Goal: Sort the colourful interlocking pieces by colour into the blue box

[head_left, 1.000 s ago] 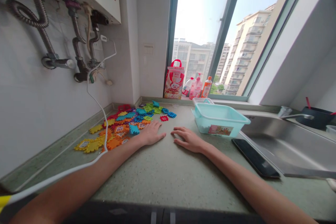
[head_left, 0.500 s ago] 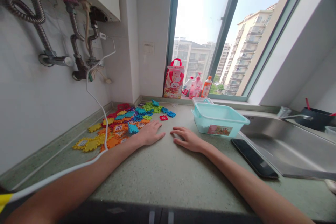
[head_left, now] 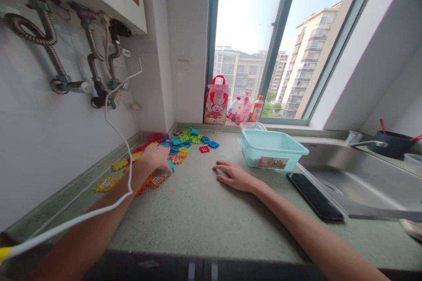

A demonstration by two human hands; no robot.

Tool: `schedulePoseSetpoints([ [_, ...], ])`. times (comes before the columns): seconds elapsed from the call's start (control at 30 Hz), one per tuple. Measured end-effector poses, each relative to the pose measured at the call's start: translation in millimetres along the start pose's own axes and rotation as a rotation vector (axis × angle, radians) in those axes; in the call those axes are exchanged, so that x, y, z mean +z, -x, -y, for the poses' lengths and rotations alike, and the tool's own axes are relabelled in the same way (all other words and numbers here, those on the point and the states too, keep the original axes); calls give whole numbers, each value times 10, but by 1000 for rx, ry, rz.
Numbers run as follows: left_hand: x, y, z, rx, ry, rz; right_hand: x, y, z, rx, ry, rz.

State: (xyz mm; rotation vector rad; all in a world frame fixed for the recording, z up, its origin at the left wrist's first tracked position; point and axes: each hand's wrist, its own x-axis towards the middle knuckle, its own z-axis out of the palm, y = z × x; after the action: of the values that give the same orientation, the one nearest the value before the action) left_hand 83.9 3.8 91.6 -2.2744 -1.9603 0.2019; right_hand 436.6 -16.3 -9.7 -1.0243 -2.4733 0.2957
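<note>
My left hand [head_left: 157, 158] is over the pile of toothed plastic building pieces [head_left: 180, 142], its fingers curled downward. A light-blue toothed piece [head_left: 171, 166] shows at the thumb side, and the hand is closed on it; the fingers' far tips are hidden. Around it lie orange pieces [head_left: 157, 179], yellow pieces [head_left: 106, 184] and green and blue ones, some with white window-like grids. My right hand [head_left: 232, 175] rests palm down on the counter with fingers apart, holding nothing. Close to its right stands a pale turquoise plastic tub [head_left: 273, 151].
A black phone [head_left: 314, 196] lies beside the steel sink [head_left: 359, 189]. A white cable [head_left: 127, 149] hangs across my left forearm. Bottles [head_left: 244, 109] and a pink package [head_left: 216, 103] stand by the window. Metal pipes [head_left: 59, 59] run along the left wall.
My left hand has moved left from bare counter onto the pile and closed at the light-blue piece. My right hand has stayed in place. The view has shifted slightly.
</note>
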Motion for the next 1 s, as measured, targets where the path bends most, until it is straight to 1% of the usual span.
schedulePoseSetpoints([
  [0.1,-39,-2,40,41,57,-21,-2,8,6,-6,-10,-17],
  [0.17,-56,-25,2,131,172,-85,0,7,8,-14,-24,-44],
  [0.23,-41,-52,-122,284,390,-155,1,0,27,-21,-51,-104],
  [0.3,38,-69,-346,437,717,-180,0,-11,76,-28,-83,-189],
  [0.33,103,-71,-486,482,905,-162,0,-16,110,-32,-96,-232],
  [0.4,268,-65,-779,539,1228,-48,7,-28,184,-41,-116,-298],
  [0.43,355,-58,-913,546,1331,-3,14,-34,216,-45,-123,-321],
  [0.5,504,-47,-1115,553,1442,71,40,-44,255,-45,-133,-344],
  [0.57,599,-46,-1207,560,1455,100,71,-50,253,-28,-139,-338],
  [0.63,641,-56,-1206,567,1392,86,96,-49,222,-2,-138,-311],
  [0.7,651,-71,-1158,540,1269,20,109,-44,184,18,-125,-275],
  [0.83,642,-85,-1065,438,1041,-173,111,-35,156,34,-69,-213],
  [0.9,634,-80,-1039,431,966,-221,108,-36,164,38,-57,-203],
  [1.0,622,-60,-1014,471,893,-241,107,-40,173,27,-51,-199],
])
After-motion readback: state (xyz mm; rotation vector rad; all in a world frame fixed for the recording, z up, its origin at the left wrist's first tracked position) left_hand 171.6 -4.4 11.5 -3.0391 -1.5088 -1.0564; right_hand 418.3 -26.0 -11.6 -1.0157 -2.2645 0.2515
